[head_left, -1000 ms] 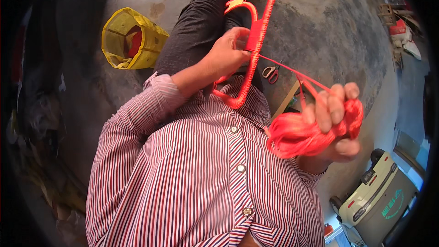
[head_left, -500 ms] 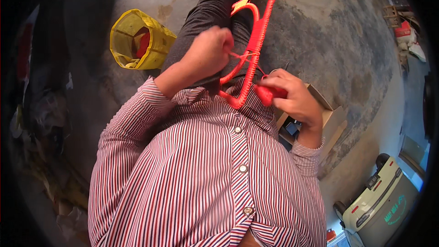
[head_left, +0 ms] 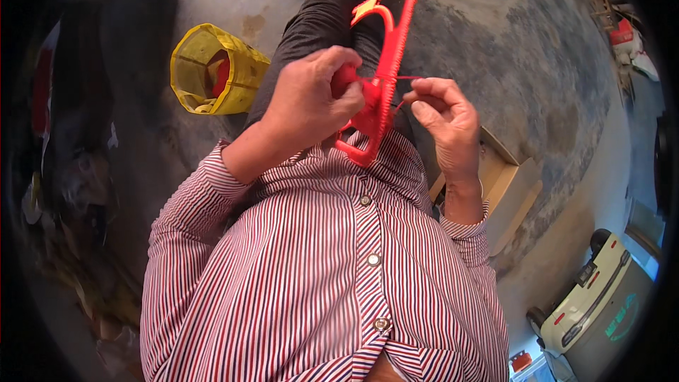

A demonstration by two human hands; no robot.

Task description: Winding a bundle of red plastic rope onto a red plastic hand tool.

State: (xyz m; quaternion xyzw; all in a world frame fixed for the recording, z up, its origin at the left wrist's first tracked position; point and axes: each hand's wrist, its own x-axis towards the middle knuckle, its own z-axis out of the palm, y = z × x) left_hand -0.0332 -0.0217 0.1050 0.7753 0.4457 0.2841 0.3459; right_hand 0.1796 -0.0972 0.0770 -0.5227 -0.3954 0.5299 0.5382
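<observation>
A long red frame [head_left: 403, 32], its edge wrapped in cord, rests slanted across my lap. A curved inner bar and a yellow patch [head_left: 365, 8] show at its far end. On the frame's left side, my left hand [head_left: 311, 95] is closed around a red bundle of cord [head_left: 344, 79]; its fingers cover part of it. More red material [head_left: 371, 105] bulges against the frame beside my fingertips, partly hidden. To the right, my right hand [head_left: 445, 110] pinches a thin red cord [head_left: 404, 77], which runs taut to the frame.
A yellow tub [head_left: 230, 74] with red and yellow material inside stands on the concrete floor to my left. An open cardboard box [head_left: 506, 177] sits by my right forearm. Farther right is a beige-and-grey wheeled case [head_left: 594, 304]. Clutter [head_left: 626, 42] lies at far right.
The red bundle has passed from my right hand to my left, at the frame's left side. My right hand has moved up and now pinches the cord.
</observation>
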